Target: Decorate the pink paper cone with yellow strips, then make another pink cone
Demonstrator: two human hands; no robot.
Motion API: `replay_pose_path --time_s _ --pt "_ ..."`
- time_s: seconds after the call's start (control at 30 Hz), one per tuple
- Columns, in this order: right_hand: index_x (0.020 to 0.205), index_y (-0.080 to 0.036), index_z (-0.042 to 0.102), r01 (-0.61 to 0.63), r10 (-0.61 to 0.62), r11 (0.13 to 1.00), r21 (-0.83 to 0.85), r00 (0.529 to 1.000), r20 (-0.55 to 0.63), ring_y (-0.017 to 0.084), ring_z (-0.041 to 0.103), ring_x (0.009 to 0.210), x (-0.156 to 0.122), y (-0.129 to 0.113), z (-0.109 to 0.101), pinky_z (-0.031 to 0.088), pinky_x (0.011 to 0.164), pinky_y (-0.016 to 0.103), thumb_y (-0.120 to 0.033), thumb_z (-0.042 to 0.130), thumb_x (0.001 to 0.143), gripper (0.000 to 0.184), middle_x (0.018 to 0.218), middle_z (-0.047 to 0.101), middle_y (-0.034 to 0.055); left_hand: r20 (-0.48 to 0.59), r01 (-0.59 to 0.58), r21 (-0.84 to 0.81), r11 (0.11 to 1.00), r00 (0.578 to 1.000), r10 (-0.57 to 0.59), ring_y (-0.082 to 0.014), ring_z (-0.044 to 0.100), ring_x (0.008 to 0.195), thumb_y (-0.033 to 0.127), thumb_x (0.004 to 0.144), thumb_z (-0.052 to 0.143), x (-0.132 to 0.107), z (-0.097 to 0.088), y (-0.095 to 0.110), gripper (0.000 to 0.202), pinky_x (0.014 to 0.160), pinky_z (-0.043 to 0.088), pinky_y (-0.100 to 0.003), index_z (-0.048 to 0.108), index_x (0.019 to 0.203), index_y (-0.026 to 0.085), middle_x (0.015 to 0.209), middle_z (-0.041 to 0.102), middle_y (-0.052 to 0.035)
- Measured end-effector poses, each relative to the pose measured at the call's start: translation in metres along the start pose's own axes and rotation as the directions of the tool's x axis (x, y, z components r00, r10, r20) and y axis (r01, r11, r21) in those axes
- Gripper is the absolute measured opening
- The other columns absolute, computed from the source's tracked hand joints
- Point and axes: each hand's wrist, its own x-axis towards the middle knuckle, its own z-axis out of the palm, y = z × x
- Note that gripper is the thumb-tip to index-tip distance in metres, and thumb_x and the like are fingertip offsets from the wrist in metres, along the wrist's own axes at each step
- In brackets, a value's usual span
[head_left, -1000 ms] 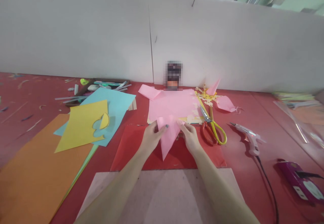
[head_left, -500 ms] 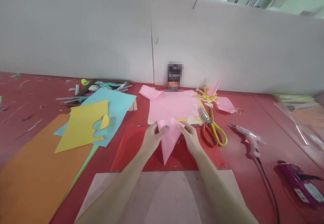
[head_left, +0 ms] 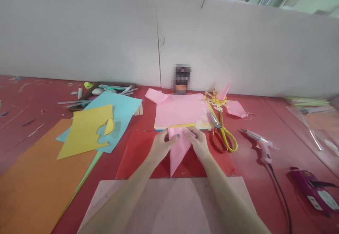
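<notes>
Between my two hands is a folded piece of pink paper (head_left: 178,156), its narrow point directed down toward me. My left hand (head_left: 162,145) grips its upper left edge, thumb lying across the front. On the other side, my right hand (head_left: 198,143) pinches the upper right part, fingers closed on the paper. Below it lies a red mat (head_left: 140,156). Just beyond my fingers rests a flat pink sheet (head_left: 182,110) on other papers. Scissors (head_left: 221,131) with one red and one yellow handle lie right of my right hand.
A glue gun (head_left: 261,144) and a purple power strip (head_left: 315,191) with cords are at right. Yellow (head_left: 84,131), blue (head_left: 127,110) and orange paper (head_left: 34,177) overlap at left. Pink and yellow scraps (head_left: 235,109) lie behind the scissors. A white partition (head_left: 79,33) closes the back.
The pink paper's top flaps have come inward, so it looks narrower. Its tip is slightly lower, and my right fingers have moved in over its upper right part.
</notes>
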Motion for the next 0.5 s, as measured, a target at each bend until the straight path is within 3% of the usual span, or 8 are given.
replay_pose_path --time_s 0.27,0.43,0.5 --pt "0.076 -0.019 0.066 0.032 -0.032 0.999 -0.021 0.999 0.003 0.015 0.055 0.071 0.0012 -0.0004 -0.0006 0.042 0.065 0.026 -0.037 0.058 0.071 0.02 0.073 0.064 0.0008 0.05 0.0 -0.008 1.0 0.999 0.001 -0.0157 0.058 0.072 0.035 0.071 0.055 0.0002 -0.0025 0.0033 0.022 0.061 0.044 -0.023 0.058 0.082 0.017 0.074 0.062 -0.0001" --pt "0.075 -0.019 0.066 0.036 -0.036 0.999 0.001 0.999 -0.007 0.014 0.055 0.07 0.0017 0.004 -0.0003 0.042 0.066 0.025 -0.036 0.061 0.07 0.018 0.072 0.064 0.0004 -0.14 -0.059 0.002 0.998 0.988 0.059 -0.0112 0.051 0.063 0.037 0.076 0.048 0.0038 -0.0042 -0.0005 0.02 0.057 0.038 -0.02 0.054 0.074 0.017 0.067 0.055 0.0022" --pt "0.074 -0.018 0.065 0.035 -0.035 0.999 0.006 0.999 -0.004 0.014 0.055 0.069 0.0019 0.0048 0.0001 0.042 0.065 0.025 -0.036 0.061 0.07 0.019 0.071 0.063 0.0007 -0.163 -0.043 -0.014 0.999 0.986 0.04 -0.0109 0.049 0.061 0.037 0.076 0.049 0.0054 -0.0058 -0.0029 0.02 0.056 0.037 -0.019 0.054 0.074 0.018 0.066 0.054 0.0024"
